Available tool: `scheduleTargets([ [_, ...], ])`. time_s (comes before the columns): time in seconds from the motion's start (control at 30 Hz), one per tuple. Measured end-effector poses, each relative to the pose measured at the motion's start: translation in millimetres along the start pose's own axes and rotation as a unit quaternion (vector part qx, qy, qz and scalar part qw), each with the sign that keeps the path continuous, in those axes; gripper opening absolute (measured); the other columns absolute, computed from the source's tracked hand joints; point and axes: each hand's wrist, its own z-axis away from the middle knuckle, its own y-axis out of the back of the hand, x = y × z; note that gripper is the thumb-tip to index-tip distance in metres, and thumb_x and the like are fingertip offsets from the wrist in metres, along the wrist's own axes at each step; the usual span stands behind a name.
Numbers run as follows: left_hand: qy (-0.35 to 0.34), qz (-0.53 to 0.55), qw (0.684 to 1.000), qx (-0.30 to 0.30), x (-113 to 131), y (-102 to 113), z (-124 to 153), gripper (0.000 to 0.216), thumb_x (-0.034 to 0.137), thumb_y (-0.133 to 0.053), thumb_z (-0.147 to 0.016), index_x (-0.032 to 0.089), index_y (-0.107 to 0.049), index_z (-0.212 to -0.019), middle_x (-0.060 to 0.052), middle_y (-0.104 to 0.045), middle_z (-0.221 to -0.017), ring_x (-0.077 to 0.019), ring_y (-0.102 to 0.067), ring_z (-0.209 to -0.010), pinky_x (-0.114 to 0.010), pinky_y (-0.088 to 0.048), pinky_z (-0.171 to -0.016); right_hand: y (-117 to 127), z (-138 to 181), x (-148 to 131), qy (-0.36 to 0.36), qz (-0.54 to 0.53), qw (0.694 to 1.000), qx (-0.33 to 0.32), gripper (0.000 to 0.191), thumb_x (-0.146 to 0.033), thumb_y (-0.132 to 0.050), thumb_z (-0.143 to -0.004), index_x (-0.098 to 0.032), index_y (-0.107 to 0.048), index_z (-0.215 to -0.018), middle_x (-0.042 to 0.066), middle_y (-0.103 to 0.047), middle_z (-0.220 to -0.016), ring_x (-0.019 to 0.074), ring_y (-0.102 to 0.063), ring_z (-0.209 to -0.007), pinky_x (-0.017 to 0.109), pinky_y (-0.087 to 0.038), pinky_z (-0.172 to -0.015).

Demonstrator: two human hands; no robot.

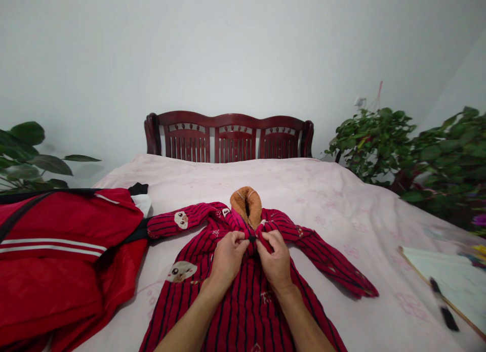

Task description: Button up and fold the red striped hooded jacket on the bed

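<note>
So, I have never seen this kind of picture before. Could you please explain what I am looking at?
There is no machine here. A person works with two bare hands, and a camera worn on the head looks forward and down. The left hand and the right hand pinch the front of a striped red garment, just below its fleecy brown collar lining. It lies on a pale pink bedsheet. Beside it, on the person's left, is other red clothing. Beyond stands a dark wooden headboard.
</note>
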Motion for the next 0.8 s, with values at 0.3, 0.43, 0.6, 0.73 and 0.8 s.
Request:
scheduleTargets([
  [0.3,0.021,-0.176,0.984,-0.018,27,15,1,0.015,0.031,-0.058,-0.086,0.021,-0.066,-0.079,0.001,-0.067,-0.072,-0.0135,-0.06,-0.068,-0.023,-0.033,-0.062,4,4,-5,0.08,0.061,0.995,0.011,0.009,-0.022,-0.06,-0.091,-0.02,-0.065,-0.098,0.004,-0.062,-0.092,0.0155,-0.061,-0.087,0.027,-0.051,-0.08],
  [0.43,0.001,-0.263,0.964,-0.027,34,18,1,0.013,0.031,-0.057,-0.086,0.021,-0.063,-0.079,0.0,-0.068,-0.077,-0.0159,-0.062,-0.073,-0.025,-0.031,-0.061,6,3,-4,0.111,0.106,0.988,-0.015,0.013,-0.025,-0.059,-0.092,-0.02,-0.062,-0.103,0.006,-0.066,-0.096,0.0175,-0.064,-0.092,0.028,-0.052,-0.082],
  [0.6,-0.015,-0.321,0.945,-0.063,44,23,-3,0.016,0.031,-0.054,-0.087,0.022,-0.064,-0.078,-0.002,-0.07,-0.08,-0.0179,-0.064,-0.077,-0.026,-0.032,-0.063,9,1,-3,0.119,0.149,0.979,-0.068,0.017,-0.023,-0.055,-0.094,-0.019,-0.061,-0.109,0.007,-0.068,-0.1,0.0194,-0.065,-0.096,0.03,-0.052,-0.084],
  [0.73,-0.018,-0.332,0.939,-0.085,49,25,-9,0.029,0.036,-0.048,-0.091,0.02,-0.064,-0.071,-0.004,-0.07,-0.076,-0.0189,-0.064,-0.077,-0.027,-0.033,-0.064,11,0,-4,0.11,0.152,0.977,-0.097,0.02,-0.024,-0.052,-0.094,-0.019,-0.06,-0.112,0.008,-0.067,-0.106,0.0207,-0.064,-0.102,0.031,-0.052,-0.086],
  [0.8,-0.013,-0.323,0.942,-0.09,49,24,-12,0.031,0.039,-0.049,-0.09,0.02,-0.064,-0.069,-0.004,-0.07,-0.073,-0.0185,-0.064,-0.074,-0.027,-0.033,-0.063,13,-1,-5,0.103,0.145,0.978,-0.112,0.021,-0.023,-0.051,-0.094,-0.019,-0.059,-0.112,0.009,-0.067,-0.108,0.0209,-0.064,-0.103,0.031,-0.052,-0.087],
])
